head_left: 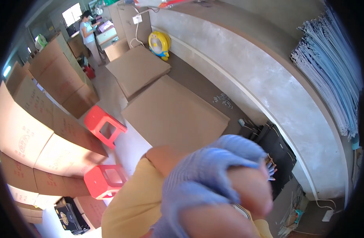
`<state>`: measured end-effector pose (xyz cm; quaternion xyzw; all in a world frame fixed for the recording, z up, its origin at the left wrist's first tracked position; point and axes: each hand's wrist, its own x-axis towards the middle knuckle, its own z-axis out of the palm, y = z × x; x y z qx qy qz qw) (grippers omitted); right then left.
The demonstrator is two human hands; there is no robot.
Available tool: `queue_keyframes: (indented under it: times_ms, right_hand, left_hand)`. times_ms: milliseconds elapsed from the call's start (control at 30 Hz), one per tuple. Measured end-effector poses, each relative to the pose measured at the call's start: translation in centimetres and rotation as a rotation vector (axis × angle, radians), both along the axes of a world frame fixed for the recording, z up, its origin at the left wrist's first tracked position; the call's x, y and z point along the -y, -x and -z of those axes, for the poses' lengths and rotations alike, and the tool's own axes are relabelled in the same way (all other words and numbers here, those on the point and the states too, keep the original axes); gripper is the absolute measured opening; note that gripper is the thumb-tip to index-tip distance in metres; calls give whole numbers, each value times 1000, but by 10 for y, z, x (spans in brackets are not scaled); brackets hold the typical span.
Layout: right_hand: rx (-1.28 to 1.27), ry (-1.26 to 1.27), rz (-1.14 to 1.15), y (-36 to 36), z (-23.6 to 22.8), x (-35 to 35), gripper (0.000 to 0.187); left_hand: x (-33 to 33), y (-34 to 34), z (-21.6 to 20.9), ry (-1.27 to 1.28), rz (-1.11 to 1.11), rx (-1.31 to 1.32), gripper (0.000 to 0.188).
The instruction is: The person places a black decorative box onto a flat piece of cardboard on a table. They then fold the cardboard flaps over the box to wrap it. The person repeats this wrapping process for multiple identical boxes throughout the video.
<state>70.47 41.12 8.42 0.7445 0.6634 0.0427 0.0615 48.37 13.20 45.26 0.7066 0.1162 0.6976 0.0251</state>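
Note:
Close before me, my left hand (213,186) wears a blue-grey knitted glove (198,174) with the fingertips bare. Its fingers bend toward the lower right and are smeared by motion, so their grip and anything in them cannot be made out. Below and behind it is my yellow clothing (136,190), with a bare knee at its edge. Beyond the hand lies a flat stack of brown cardboard (176,111), with another cardboard stack (140,69) farther off. Dark flat pieces (283,152) lie to the right of the hand, partly covered by it. My right hand does not show.
Two red plastic stools (98,119) stand at left, beside stacked cartons (51,146). A low grey wall (245,63) curves along the right, with a bundle of pale strips (328,71) above. Near it stands a yellow fan-like object (159,43). Another person (88,33) stands far back.

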Motion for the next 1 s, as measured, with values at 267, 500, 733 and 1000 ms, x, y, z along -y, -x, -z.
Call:
queue_keyframes:
  times_ms: [267,500,733,1000]
  right_hand:
    - [-108,-64,-43,2,-21,3,57]
    - [-192,-56,-68,6,0,9,57]
    - [-134,-68,-16,-4,-29,6,57]
    - [-139,-86,1,-10,-14,2,56]
  left_hand:
    - [34,-21,-19,108,-33,51,33]
    - [55,-55,-31,406,-195,97,18]
    - [72,-38,-33,201,-99,46,16]
    - [72,-41,-31,85,-43,-31,15]
